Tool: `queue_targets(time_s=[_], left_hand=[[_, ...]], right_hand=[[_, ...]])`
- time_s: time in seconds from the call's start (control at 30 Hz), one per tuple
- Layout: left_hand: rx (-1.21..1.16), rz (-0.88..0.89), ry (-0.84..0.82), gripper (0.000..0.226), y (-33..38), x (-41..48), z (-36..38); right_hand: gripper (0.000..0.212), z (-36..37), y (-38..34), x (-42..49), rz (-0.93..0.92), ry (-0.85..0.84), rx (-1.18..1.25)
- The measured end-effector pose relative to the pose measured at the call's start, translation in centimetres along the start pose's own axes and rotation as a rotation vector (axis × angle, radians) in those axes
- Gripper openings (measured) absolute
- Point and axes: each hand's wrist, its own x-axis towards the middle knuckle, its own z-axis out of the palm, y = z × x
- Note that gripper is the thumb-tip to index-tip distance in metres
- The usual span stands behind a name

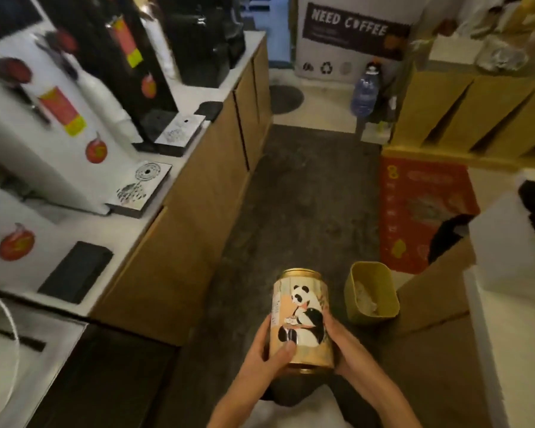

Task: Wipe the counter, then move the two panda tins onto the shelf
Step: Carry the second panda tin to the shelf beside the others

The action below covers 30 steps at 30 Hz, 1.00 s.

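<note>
A tall gold panda tin (pixel 301 316) with a black-and-white panda on its side is held upright over the dark floor, low in the middle of the head view. My left hand (pixel 267 347) grips its left side with the thumb across the front. My right hand (pixel 342 344) wraps its right side. Only this one panda tin is in view. The white counter (pixel 155 208) runs along the left, above wooden cabinet fronts.
Several coffee machines (pixel 59 125) with drip trays stand on the counter. A small yellow bin (pixel 371 293) sits on the floor right of the tin. Cardboard boxes (pixel 439 291), a red box (pixel 420 211) and a water bottle (pixel 365 91) line the right side. A dark floor aisle runs ahead.
</note>
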Motion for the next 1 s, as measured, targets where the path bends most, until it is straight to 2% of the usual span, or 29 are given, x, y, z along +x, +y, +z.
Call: queue_targets(time_s=[0.13,0.37,0.53,0.67,0.73,0.9,1.0], left_hand=[[-0.03,0.173,0.133,0.088,6.1,0.6,-8.6],[0.044,0.603,0.376,0.088,24.6,0.6,-22.2],[0.085,0.903,0.566,0.09,38.7,-1.2,-29.3],[0.199,1.136,0.746,0.083,48.4,-4.4,-33.2],[0.263,1.221,0.811,0.085,52.4,-6.2,-35.0],[0.421,1.263,1.042,0.089,61.3,-11.2,-39.9],[0.513,1.155,1.185,0.095,66.1,-14.0,-43.8]], right_hand=[[0.069,9.0,-6.6,6.5,-0.049,-0.18,-0.22],[0.065,29.6,-24.9,15.2,-0.355,-0.531,-0.502],[0.035,43.5,-38.6,16.7,-0.649,-0.752,-0.655],[0.05,53.4,-47.3,16.1,-0.869,-0.959,-0.697],[0.046,58.0,-51.1,15.7,-0.941,-1.086,-0.722],[0.054,69.3,-59.1,14.3,-1.093,-1.338,-0.819],[0.071,75.8,-62.2,14.4,-1.141,-1.39,-0.869]])
